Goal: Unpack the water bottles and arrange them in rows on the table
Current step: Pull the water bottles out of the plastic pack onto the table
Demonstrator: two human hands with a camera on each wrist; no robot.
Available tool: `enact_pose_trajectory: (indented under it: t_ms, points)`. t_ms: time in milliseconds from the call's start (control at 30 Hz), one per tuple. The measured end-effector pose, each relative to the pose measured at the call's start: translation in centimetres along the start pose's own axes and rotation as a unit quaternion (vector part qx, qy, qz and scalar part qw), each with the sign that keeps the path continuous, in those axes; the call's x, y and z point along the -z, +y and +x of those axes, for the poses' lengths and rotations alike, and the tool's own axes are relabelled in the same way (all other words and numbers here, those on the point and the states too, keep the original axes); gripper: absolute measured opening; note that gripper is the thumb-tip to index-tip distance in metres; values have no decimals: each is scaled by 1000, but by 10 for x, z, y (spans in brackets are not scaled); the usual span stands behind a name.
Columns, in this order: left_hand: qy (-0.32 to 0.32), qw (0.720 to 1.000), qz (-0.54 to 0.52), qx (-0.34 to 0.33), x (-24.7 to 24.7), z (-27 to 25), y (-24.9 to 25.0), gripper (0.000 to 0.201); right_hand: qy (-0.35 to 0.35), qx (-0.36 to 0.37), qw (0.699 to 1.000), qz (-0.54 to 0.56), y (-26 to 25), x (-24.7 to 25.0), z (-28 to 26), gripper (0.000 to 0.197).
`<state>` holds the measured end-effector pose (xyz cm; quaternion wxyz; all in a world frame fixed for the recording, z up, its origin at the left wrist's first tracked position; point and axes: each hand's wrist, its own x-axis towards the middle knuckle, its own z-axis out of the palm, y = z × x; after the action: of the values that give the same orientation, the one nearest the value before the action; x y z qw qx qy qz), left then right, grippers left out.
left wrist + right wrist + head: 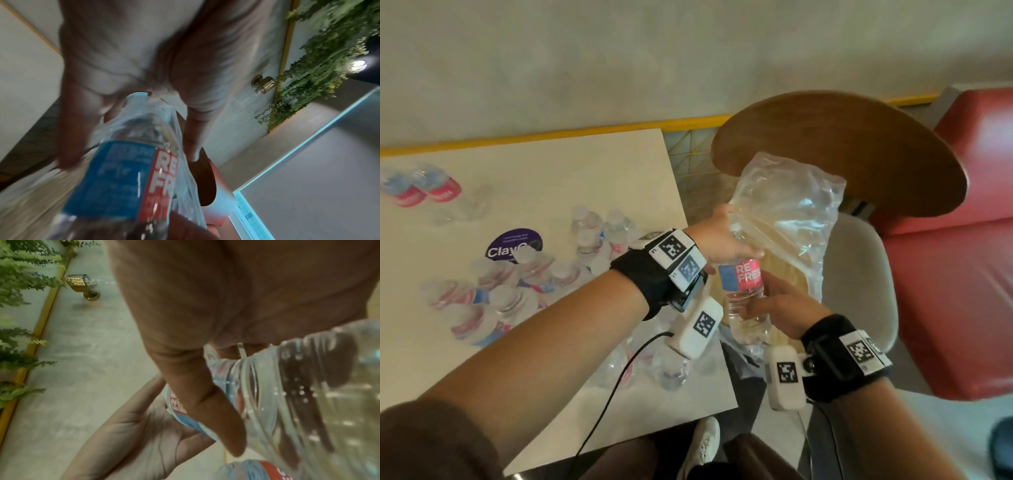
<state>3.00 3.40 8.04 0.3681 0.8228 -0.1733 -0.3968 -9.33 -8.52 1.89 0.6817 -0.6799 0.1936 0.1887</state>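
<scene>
A clear water bottle with a blue and red label is held upright off the table's right edge. My left hand grips its shoulder just above the label. My right hand grips its lower body. Crumpled clear plastic wrap rises from the bottle's top, behind my left hand. In the left wrist view the bottle runs between the thumb and fingers of my left hand. The right wrist view shows my right hand around the ribbed bottle.
Several loose bottles lie clustered on the white table, two more at the far left, others near its right edge. A round wooden chair back, a white seat and a red sofa stand right.
</scene>
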Motion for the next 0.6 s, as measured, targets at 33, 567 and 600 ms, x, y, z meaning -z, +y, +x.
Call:
enact_pose_trajectory:
  t_ms: [33,567,600]
  points:
    - [5,1000,-17,7,1,-1,-2,95,-6,6,1000,-8,0,-2,5,67]
    - [1,966,-259,3,-16,24,23,56,64,-6,992,-109,-3,7,-22,69]
    - [-6,971,-238,-11,-17,24,22,58,77,6,991,-105,-3,6,-22,68]
